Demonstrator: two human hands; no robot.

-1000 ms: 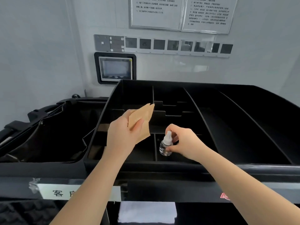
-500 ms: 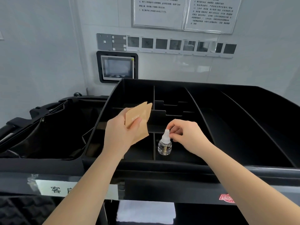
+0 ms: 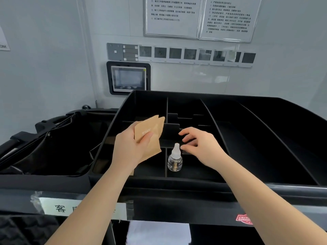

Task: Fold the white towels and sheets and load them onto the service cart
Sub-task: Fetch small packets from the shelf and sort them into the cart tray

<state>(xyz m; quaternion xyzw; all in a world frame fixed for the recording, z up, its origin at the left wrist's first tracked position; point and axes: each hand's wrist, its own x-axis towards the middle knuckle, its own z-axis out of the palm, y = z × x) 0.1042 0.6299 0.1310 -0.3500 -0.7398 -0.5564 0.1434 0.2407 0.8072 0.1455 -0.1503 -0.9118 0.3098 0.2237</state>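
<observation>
A white label [image 3: 58,207] on the black service cart [image 3: 177,195] is half hidden by the forearm. The left hand [image 3: 131,149] has its grip clamped on two tan paper packets [image 3: 150,135], print blurred. One small clear bottle [image 3: 174,159] stands upright; the right hand [image 3: 201,145] hovers beside it, grip apart. One folded white towel [image 3: 159,232] lies below, cut off.

**Bottle released**

Right hand [image 3: 203,147] lifted off the small clear glass bottle with white pointed cap [image 3: 174,160]; fingers now spread, clear of the cap. Bottle left standing upright, unsupported, in the near compartment of the black plastic divided cart tray [image 3: 265,147].
</observation>
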